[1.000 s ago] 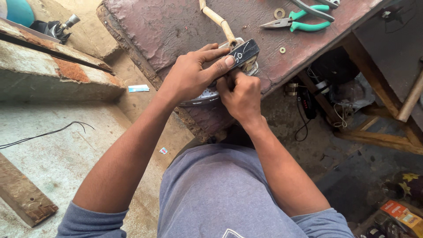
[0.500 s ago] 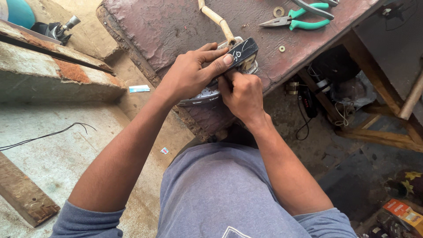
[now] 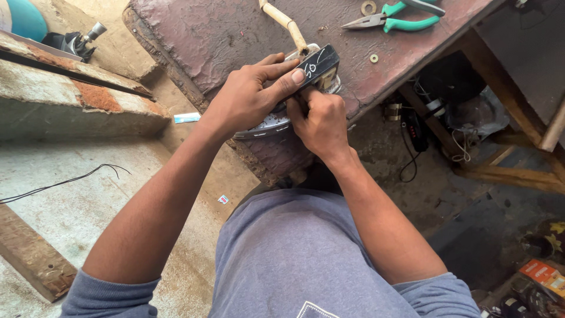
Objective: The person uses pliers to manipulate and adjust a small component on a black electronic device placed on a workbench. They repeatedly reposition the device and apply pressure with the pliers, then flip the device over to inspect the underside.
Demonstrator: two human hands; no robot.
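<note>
Little has shifted since a second ago — both hands stay clamped on the round metal part at the near edge of the workbench.

My left hand pins the black block on it with flat fingers; my right hand is fisted, whatever it grips hidden. It looks rigid, heavy, slick — best held by the rim. On the floor to the left lies a small white-blue packet; farther off, green-handled pliers. At lower right, an orange box.

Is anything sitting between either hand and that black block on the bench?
No. The left hand presses its fingers onto the black block, and the right hand grips just beneath it. The green-handled pliers lie apart.
</note>
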